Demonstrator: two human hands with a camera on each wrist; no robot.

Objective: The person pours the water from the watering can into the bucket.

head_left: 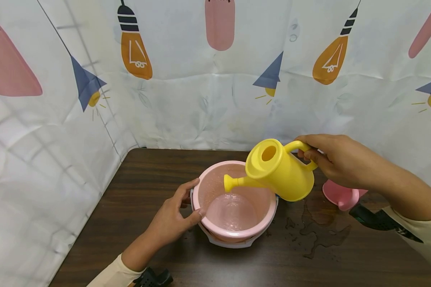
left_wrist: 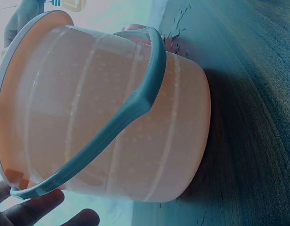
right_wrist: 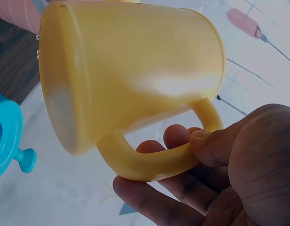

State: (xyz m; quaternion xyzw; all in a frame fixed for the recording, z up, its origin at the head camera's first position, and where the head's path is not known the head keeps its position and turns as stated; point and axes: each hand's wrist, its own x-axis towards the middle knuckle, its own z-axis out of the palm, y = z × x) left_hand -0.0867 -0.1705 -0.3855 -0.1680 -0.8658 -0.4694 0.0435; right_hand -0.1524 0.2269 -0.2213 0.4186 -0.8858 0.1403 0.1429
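Observation:
A pink bucket (head_left: 237,199) stands on the dark wooden table (head_left: 147,175) with a little water in its bottom and its grey handle (left_wrist: 135,103) folded down. My left hand (head_left: 179,213) holds the bucket by its near left side, thumb on the rim, fingers against the wall; in the left wrist view only its fingertips (left_wrist: 36,212) show. My right hand (head_left: 325,157) grips the loop handle (right_wrist: 154,160) of a yellow watering can (head_left: 278,169), held in the air and tilted left. The can's spout (head_left: 233,182) hangs over the bucket's mouth.
Spilled water (head_left: 319,229) spreads on the table right of the bucket. A pink object (head_left: 341,195) lies further right, partly behind my right forearm. A teal object with a knob (right_wrist: 6,136) shows below the can. A printed curtain (head_left: 201,91) closes the back and left sides.

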